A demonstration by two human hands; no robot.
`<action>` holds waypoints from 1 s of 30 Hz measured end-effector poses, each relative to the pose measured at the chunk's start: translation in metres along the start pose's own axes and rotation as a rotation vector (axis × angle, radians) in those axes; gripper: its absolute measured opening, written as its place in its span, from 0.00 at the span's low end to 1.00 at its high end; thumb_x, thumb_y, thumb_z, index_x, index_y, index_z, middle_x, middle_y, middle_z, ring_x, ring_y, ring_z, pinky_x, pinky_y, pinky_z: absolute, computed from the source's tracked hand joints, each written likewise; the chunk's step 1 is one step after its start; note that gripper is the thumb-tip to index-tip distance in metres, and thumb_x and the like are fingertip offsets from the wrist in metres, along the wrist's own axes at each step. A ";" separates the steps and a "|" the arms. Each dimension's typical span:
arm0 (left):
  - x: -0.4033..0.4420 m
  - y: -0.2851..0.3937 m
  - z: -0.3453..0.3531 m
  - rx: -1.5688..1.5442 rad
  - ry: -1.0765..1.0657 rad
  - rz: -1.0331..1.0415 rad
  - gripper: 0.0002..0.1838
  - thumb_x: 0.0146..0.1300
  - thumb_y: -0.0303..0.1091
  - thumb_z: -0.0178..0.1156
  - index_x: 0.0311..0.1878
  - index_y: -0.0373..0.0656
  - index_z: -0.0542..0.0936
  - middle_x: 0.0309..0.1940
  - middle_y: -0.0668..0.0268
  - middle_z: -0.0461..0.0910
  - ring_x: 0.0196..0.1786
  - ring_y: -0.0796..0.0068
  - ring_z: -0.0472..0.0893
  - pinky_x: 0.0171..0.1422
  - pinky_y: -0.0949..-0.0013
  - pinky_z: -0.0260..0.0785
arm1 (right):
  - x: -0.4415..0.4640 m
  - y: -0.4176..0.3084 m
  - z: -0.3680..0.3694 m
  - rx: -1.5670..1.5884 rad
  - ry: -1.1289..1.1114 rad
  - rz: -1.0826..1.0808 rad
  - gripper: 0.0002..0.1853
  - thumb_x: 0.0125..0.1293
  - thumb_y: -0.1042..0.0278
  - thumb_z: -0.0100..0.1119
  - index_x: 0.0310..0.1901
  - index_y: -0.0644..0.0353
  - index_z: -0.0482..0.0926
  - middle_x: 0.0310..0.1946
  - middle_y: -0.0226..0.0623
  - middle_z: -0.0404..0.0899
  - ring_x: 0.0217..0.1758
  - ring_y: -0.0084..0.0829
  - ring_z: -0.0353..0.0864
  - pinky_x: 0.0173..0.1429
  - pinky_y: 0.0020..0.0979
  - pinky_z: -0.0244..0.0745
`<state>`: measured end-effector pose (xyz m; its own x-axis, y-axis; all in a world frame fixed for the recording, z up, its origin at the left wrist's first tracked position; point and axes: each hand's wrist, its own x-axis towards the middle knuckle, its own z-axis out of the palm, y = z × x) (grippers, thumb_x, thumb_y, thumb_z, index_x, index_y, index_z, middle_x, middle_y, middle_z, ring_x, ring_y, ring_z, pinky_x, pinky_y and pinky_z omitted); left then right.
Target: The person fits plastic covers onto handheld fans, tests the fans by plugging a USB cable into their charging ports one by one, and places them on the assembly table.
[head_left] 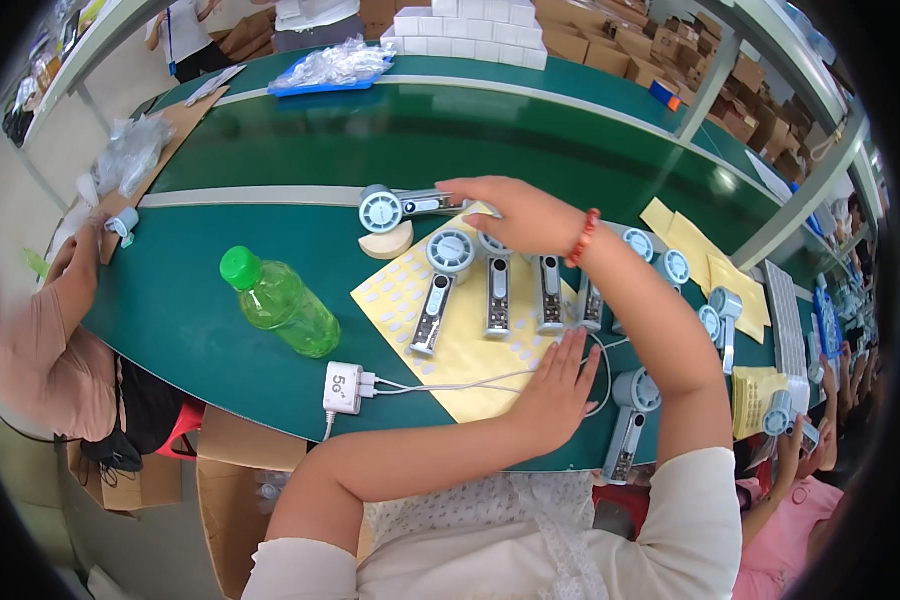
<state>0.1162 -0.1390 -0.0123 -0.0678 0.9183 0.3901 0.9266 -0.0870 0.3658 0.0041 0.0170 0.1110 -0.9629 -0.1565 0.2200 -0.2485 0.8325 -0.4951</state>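
Nearest, a loose handheld fan point(627, 428) lies on the smooth green tabletop point(190, 300), its round grilled head joined to a slim, see-through handle. The left hand point(555, 390) is spread flat with fingers straight, grasping nothing, its tips beside the base of a fan in the row. A glossy white charger point(344, 388) marked "5G" feeds thin, rubbery white cables point(450, 386). Left of these leans a ribbed, translucent green bottle point(285, 305). Beyond, a row of pale-blue fans point(498, 295) rests on a yellow paper sheet point(480, 375) dotted with oval stickers point(390, 290). Farther, the right hand point(505, 210), wearing a red beaded bracelet point(584, 238), has its fingers closed about the handle end of a sideways fan point(400, 208), whose head sits by a curved cream block point(388, 243). Behind are crinkled clear bags point(335, 64) in a blue tray point(320, 90) and stacked white boxes point(470, 35).
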 end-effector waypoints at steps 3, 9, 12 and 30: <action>0.002 0.000 0.003 -0.037 0.021 0.010 0.38 0.63 0.41 0.57 0.69 0.27 0.55 0.69 0.34 0.48 0.73 0.37 0.51 0.74 0.46 0.47 | -0.048 -0.025 -0.023 -0.075 0.078 -0.007 0.24 0.66 0.73 0.53 0.64 0.57 0.68 0.54 0.43 0.76 0.58 0.42 0.73 0.64 0.38 0.67; 0.009 0.003 -0.005 -0.038 -0.019 0.049 0.33 0.62 0.38 0.57 0.66 0.28 0.61 0.68 0.40 0.55 0.71 0.37 0.54 0.73 0.43 0.50 | -0.190 -0.096 -0.063 -0.284 0.274 0.385 0.15 0.62 0.62 0.62 0.46 0.62 0.77 0.36 0.46 0.80 0.40 0.44 0.79 0.44 0.39 0.73; 0.009 0.002 -0.001 -0.021 -0.066 0.090 0.26 0.63 0.36 0.56 0.64 0.39 0.68 0.67 0.46 0.59 0.71 0.39 0.55 0.72 0.42 0.50 | -0.268 -0.135 -0.049 -0.279 0.388 0.847 0.18 0.59 0.55 0.64 0.39 0.63 0.77 0.21 0.42 0.78 0.26 0.45 0.79 0.32 0.39 0.72; 0.028 0.030 -0.028 -1.477 -0.382 -0.212 0.32 0.73 0.57 0.38 0.68 0.40 0.59 0.55 0.63 0.71 0.61 0.73 0.69 0.68 0.62 0.60 | -0.266 -0.117 0.023 0.337 0.622 0.525 0.16 0.60 0.68 0.63 0.46 0.68 0.75 0.28 0.38 0.78 0.28 0.24 0.77 0.33 0.25 0.72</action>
<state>0.1313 -0.1265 0.0337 0.1626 0.9837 0.0762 -0.2838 -0.0274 0.9585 0.2863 -0.0506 0.0913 -0.7538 0.6018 0.2638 0.0971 0.4991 -0.8611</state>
